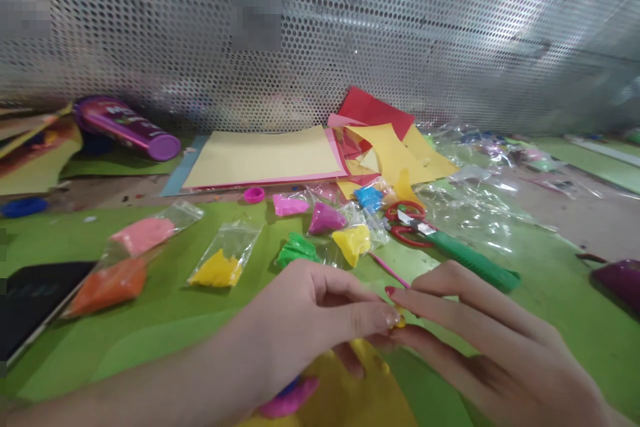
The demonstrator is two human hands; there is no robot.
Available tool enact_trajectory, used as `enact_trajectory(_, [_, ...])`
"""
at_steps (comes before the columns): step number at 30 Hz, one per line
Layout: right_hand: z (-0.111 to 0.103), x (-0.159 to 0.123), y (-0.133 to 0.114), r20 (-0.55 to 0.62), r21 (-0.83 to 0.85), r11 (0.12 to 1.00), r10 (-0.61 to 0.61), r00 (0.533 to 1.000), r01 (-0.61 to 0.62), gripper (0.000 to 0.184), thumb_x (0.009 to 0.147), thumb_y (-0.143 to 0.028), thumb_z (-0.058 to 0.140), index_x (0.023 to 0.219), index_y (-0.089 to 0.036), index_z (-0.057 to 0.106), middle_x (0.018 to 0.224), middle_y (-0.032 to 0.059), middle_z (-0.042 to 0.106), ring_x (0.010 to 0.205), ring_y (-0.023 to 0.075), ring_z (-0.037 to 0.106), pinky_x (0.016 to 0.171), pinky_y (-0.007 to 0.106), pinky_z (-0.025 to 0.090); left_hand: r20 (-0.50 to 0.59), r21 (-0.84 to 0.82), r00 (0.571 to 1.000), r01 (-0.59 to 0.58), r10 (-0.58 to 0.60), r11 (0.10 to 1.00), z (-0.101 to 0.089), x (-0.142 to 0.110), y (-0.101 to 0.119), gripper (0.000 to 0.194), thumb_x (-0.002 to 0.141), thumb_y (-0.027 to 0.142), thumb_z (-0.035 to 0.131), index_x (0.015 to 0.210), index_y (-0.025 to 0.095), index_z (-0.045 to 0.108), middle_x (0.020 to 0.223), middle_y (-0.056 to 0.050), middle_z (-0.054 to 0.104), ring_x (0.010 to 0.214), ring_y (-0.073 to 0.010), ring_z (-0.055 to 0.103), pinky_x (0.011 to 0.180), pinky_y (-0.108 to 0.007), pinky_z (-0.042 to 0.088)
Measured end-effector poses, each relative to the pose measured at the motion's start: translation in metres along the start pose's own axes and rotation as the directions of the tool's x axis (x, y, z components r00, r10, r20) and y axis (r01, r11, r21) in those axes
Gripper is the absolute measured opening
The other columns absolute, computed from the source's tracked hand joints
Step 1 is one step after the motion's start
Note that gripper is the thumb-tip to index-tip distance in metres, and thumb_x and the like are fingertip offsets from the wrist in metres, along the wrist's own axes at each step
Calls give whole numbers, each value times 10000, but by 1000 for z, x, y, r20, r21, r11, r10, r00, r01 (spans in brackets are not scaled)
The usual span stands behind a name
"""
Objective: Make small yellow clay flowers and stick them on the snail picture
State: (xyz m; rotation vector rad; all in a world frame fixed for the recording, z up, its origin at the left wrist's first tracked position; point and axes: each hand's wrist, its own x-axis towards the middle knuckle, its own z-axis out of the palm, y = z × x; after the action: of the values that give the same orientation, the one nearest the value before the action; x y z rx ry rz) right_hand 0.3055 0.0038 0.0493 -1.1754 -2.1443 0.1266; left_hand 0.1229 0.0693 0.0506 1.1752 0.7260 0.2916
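Between the fingertips of my left hand [310, 320] is a small piece of yellow modelling clay [399, 321], mostly covered by the thumb. My right hand [490, 340] meets it from the other side, forefinger above and thumb below, closed around the same piece. Below my left hand lies a yellow paper sheet [360, 397], with a pink and blue clay shape [293, 398] partly hidden by the wrist. A thin pink stick [390, 271] lies just beyond the fingertips. Small bags of green clay [299, 250] and yellow clay [353, 243] are close behind my hands.
Red-handled scissors [410, 223] and a green cutter [470, 260] lie right of centre. Bagged orange clay [110, 287] and a black flat object [40, 300] sit left. Coloured paper [265, 153], clear wrappers [480, 213] and a purple canister [130, 130] line the perforated metal wall [200, 33].
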Motion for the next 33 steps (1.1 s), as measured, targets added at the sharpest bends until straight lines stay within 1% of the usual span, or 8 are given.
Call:
enact_trajectory(3, [0,0,0,-11,7,1000,-11,1000,11,164,839,-139,557,997,-170,584,873,43,555,752,117,578,661,183,533,-9,-36,999,34,-34,999,2,-1,3,144,739,291,629,756,161,688,742,-24,659,613,-121,559,609,-252,475])
enact_trajectory(9, [0,1,0,-17,-9,1000,-24,1000,24,149,844,-149,536,977,-174,599,866,43,570,754,109,577,671,165,507,-16,-113,999,39,-41,993,4,-1,3,142,649,254,713,736,149,676,701,-10,623,634,-121,543,586,-233,477])
enact_trajectory(15, [1,4,1,-35,10,998,-58,998,58,161,851,-160,543,1008,-168,583,864,50,569,768,119,578,676,169,494,-14,-135,999,42,-44,990,5,0,1,114,689,240,682,739,142,651,692,-1,610,597,-98,524,570,-226,476])
enact_trajectory(19, [1,4,1,-29,4,997,-75,997,75,105,871,-192,526,943,-173,601,833,42,575,729,107,582,656,158,491,-15,-145,999,46,-48,988,6,0,-2,117,659,224,709,725,148,648,687,6,616,596,-99,529,561,-223,474])
enact_trajectory(23, [1,2,0,-31,7,997,-74,997,74,116,887,-229,511,930,-176,605,819,36,579,713,105,581,644,163,493,8,-163,998,63,-62,985,6,0,-3,115,648,206,718,728,155,654,669,21,609,577,-92,531,548,-218,478])
enact_trajectory(29, [0,3,4,-37,-17,997,-78,996,77,140,876,-261,546,973,-165,576,855,37,571,761,112,572,666,193,495,26,-141,1000,5,-1,990,5,2,-6,90,694,205,690,753,144,658,719,-2,631,607,-95,549,544,-204,486])
enact_trajectory(31, [-2,4,8,-12,-1,999,-48,999,48,158,844,-263,594,958,-156,572,874,44,559,783,121,561,671,207,493,-22,-160,999,-32,29,987,3,3,-8,100,712,238,686,744,148,657,721,-14,651,629,-109,576,523,-191,486])
enact_trajectory(33, [-2,1,12,97,10,999,-33,995,32,104,830,-248,607,892,-167,586,845,33,548,763,128,541,664,229,483,-75,-199,996,-52,38,979,0,3,-8,128,720,281,687,746,159,659,757,-32,674,686,-130,603,510,-182,486])
